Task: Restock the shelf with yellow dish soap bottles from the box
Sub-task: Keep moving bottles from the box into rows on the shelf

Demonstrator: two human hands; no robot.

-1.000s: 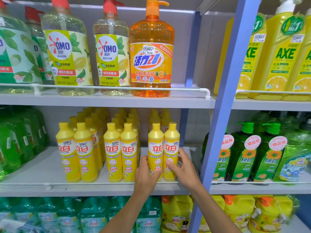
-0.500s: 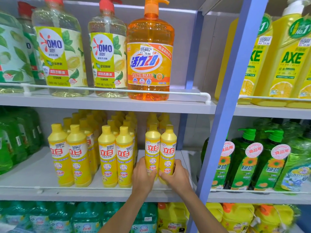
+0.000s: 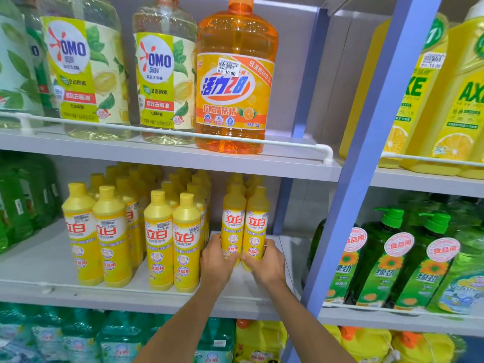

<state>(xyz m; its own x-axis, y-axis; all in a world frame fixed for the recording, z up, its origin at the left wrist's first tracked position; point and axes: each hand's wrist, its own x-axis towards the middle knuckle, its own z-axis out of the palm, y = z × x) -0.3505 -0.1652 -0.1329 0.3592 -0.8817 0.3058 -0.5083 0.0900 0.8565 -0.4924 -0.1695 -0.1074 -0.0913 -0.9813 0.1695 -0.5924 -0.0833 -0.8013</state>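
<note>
Bright, even store light comes from above and in front. The orange bottle point(image 3: 235, 82) glows through, with small glints on its shoulder. Beneath it the shelf point(image 3: 167, 158) casts soft shadow into the recess below. Print near it is crisp; green bottles point(image 3: 15, 205) far to its left and right smear and bow outward.

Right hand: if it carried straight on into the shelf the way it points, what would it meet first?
The right hand grips the front yellow bottle; pushed on, that bottle would likely meet the yellow bottles behind first, though the gap is unclear.
</note>
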